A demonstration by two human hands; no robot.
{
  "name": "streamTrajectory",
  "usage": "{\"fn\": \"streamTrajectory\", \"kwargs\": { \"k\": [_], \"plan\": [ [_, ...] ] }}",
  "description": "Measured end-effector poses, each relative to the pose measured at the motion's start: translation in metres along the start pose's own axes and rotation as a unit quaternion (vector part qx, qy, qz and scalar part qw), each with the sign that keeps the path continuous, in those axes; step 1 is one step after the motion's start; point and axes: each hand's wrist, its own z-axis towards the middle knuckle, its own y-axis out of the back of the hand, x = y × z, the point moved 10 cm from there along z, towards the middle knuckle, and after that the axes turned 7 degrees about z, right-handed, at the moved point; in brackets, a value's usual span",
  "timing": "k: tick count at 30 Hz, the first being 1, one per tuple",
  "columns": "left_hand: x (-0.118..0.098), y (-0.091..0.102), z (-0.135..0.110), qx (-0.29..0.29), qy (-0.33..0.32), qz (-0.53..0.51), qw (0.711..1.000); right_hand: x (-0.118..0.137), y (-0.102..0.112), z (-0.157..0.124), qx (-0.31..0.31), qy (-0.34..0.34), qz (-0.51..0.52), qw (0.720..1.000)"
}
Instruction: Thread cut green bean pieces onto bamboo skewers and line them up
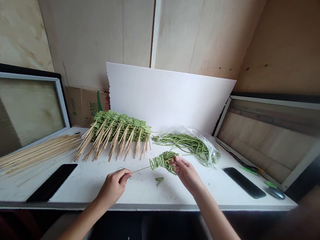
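My left hand (114, 186) is closed in a pinch on the bare lower end of a thin wooden skewer (141, 169). Threaded crosswise along its upper part is a row of cut green bean pieces (157, 162). At the skewer's far end, my right hand (186, 173) pinches what looks like a long bean piece; its fingertips partly hide it. Directly behind lies a small heap of cut bean pieces (175, 155) on the white table (142, 193). A few loose bean pieces (159, 179) rest in front of the heap.
Filled bean skewers (120, 126) are stacked at the back left, sticks toward me. Bare skewers (40, 148) lie left, near a black phone (52, 183). Whole long beans (186, 143) spill from a plastic bag (213, 152). Another dark phone (244, 182) and a mouse (277, 193) lie right.
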Motion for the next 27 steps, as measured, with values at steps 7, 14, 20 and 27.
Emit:
{"fn": "streamTrajectory", "kwargs": {
  "k": [7,14,20,27],
  "plan": [
    [-0.0024,0.0033,0.0018,-0.010,-0.006,0.001,1.000,-0.0034,-0.0036,-0.0008,0.009,-0.013,0.024,1.000],
    [-0.0063,0.0060,0.0016,-0.015,-0.018,0.006,1.000,-0.0037,-0.0054,-0.0019,0.001,-0.013,0.039,0.999],
    [-0.0055,0.0057,0.0013,-0.017,-0.019,0.006,1.000,-0.0050,-0.0017,-0.0016,-0.008,-0.007,0.022,1.000],
    [-0.0035,0.0046,0.0014,-0.015,-0.017,0.010,1.000,-0.0076,0.0002,-0.0009,-0.011,-0.011,0.037,0.999]
  ]
}}
